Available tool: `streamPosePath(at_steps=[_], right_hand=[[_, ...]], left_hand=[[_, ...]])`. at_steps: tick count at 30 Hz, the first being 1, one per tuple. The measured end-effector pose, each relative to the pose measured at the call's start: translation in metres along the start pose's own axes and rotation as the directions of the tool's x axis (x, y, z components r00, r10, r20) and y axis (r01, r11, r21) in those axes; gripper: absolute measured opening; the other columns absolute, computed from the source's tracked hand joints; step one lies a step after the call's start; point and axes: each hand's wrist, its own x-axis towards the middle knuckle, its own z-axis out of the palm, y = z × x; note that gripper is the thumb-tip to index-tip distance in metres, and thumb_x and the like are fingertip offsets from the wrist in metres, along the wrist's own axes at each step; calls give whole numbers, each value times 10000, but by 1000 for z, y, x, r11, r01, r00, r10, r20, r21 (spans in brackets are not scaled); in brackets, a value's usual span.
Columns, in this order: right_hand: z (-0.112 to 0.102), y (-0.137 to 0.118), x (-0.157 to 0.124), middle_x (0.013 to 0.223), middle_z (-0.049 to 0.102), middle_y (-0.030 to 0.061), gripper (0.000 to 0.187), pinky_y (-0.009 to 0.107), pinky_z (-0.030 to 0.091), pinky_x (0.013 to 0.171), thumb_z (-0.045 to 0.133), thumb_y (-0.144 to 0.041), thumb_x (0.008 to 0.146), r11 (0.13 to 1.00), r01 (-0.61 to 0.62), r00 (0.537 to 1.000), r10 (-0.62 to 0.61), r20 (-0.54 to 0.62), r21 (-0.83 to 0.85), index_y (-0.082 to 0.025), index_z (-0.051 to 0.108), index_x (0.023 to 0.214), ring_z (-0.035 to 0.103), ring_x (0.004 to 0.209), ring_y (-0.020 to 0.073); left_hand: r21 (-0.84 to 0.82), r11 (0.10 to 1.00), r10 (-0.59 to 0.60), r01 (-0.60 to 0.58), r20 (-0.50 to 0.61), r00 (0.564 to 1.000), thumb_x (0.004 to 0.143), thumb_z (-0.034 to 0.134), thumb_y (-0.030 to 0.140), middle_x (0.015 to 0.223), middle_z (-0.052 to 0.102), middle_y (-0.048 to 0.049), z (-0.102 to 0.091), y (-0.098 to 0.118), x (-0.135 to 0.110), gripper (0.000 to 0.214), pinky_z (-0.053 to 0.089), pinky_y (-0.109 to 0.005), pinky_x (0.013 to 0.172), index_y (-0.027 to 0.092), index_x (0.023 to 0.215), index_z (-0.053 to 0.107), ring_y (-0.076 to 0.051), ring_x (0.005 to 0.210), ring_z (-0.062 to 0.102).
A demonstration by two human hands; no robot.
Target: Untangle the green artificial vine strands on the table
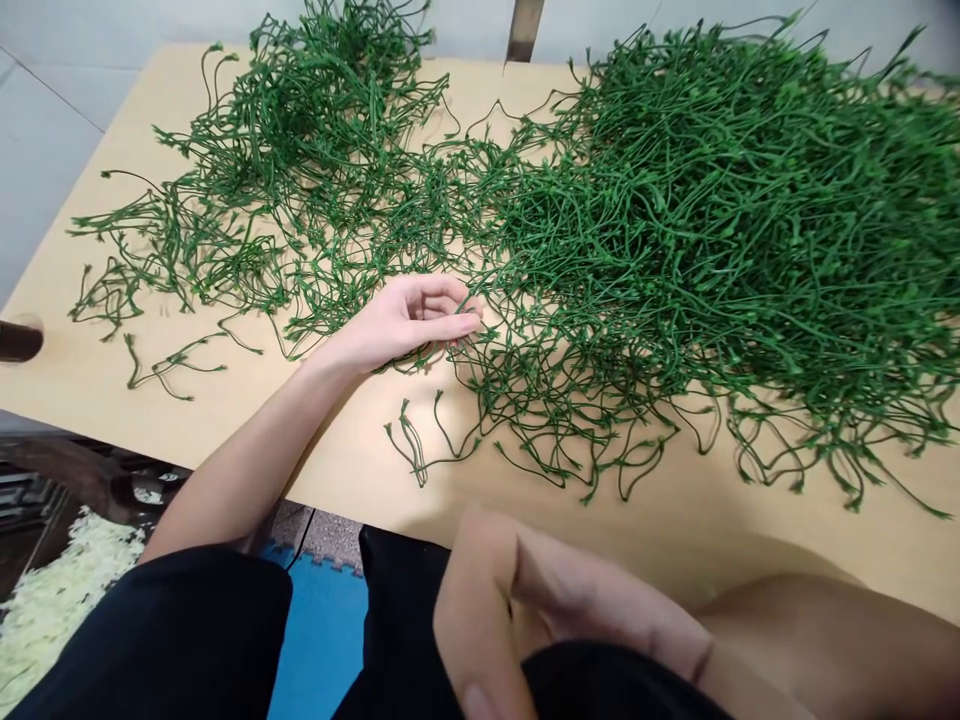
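My left hand (420, 320) rests low over the middle of the table, its fingers curled and the thumb closed toward them around a thin green plastic stem (466, 300). Loose stems lie around and under it, thin and wiry with small forked tips. To its right rises a large tangled heap of the same stems (750, 220); a smaller heap (300, 130) lies at the back left. My right hand (484, 610) is bent down at the wrist near the table's front edge, above my lap. Most of its fingers are hidden, so whatever it holds does not show.
The pale wooden table (345, 440) spans the view. A dark brown rounded piece (21, 340) lies at its left edge. Below left is a pile of pale yellow-white pieces (75, 590). A blue foam mat (322, 630) covers the floor between my dark-clothed legs.
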Motion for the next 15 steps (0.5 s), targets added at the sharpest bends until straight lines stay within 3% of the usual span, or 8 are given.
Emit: streamPosePath(at_steps=[4,9,15], right_hand=[[2,-3,0,768,599,-18,365,299,487,798,632,-603,709,996,42,999,-42,3,-79,-257,595,818,663,923,188],[5,-9,4,768,627,-73,506,284,457,727,381,-675,831,999,-1,1000,2,24,-42,-221,605,833,680,864,124],[-7,5,-2,819,675,-28,417,194,421,557,544,-615,800,999,4,1000,-3,12,-48,-219,629,902,693,847,132]], left_hand=[[-7,1000,2,-2,6,1000,680,809,312,734,670,2,0,0,0,261,502,-186,632,144,840,691,-79,649,619],[-9,1000,3,-3,-3,1000,672,811,315,731,666,8,-1,-2,0,263,502,-185,626,149,838,691,-76,642,616],[3,1000,-8,8,-4,1000,670,813,320,733,668,5,0,0,0,267,509,-190,623,152,833,686,-81,638,617]])
